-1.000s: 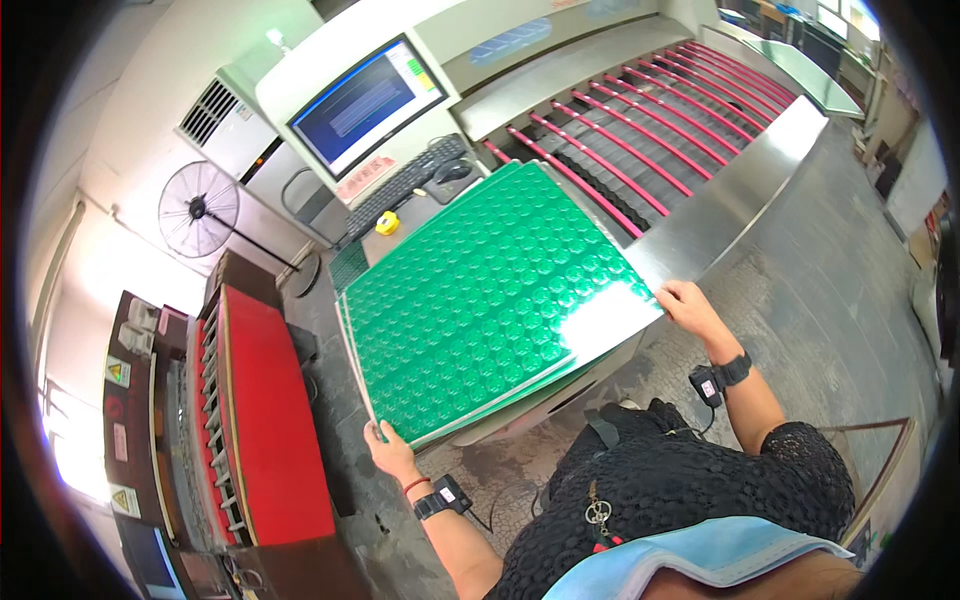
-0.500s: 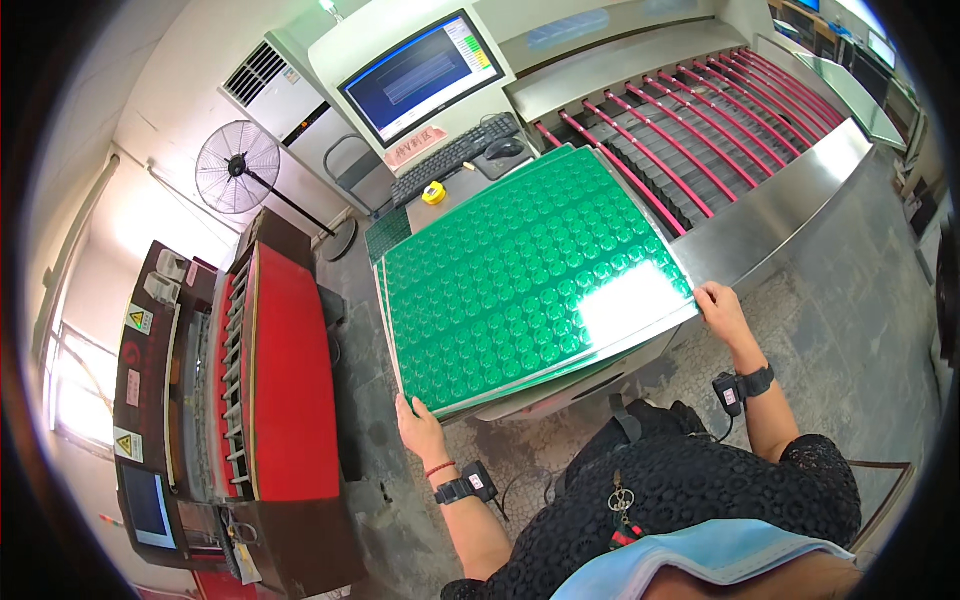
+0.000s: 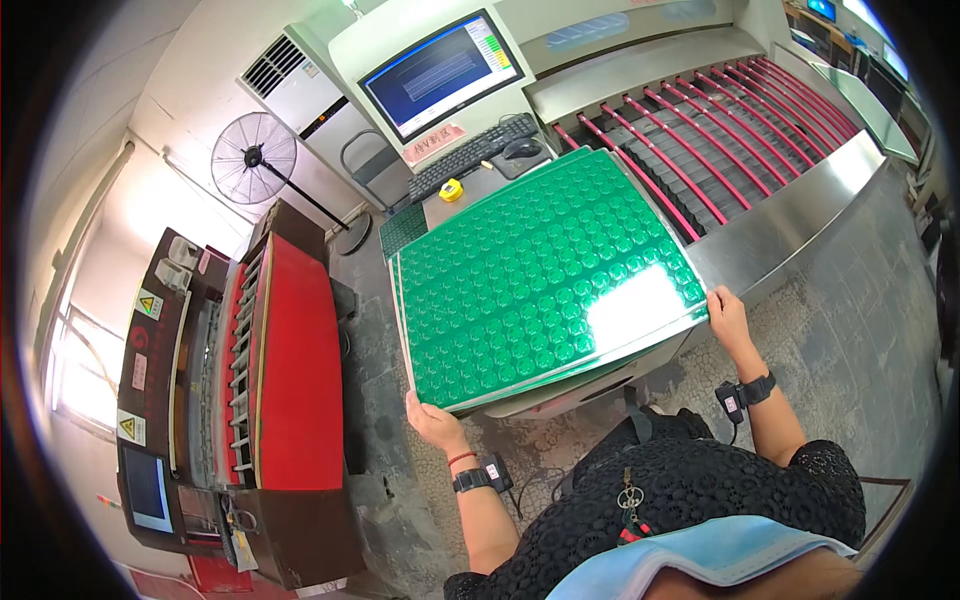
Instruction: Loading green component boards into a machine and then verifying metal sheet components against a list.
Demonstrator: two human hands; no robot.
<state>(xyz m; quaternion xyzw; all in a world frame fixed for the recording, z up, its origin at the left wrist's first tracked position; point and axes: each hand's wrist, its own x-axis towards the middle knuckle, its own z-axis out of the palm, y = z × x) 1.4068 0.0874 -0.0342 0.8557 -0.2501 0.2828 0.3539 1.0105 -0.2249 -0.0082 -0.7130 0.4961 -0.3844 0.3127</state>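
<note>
left hand (image 3: 437,424) + right hand (image 3: 729,318): fingers gripping green circuit-board panels (image 3: 530,280), near corners | risk, I'd say: uneven pull skewing stack

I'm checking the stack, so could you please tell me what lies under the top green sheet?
Under the top green sheet, the edge of another green sheet shows along the near side. How many lie beneath, and their covered faces, cannot be seen.

Below the computer monitor (image 3: 440,75) my feed gives me a black keyboard (image 3: 472,157) and mouse (image 3: 521,149); left of it, a pedestal fan (image 3: 253,156) and floor-standing air conditioner (image 3: 308,96); right of it, pink-red rods (image 3: 641,176).
</note>
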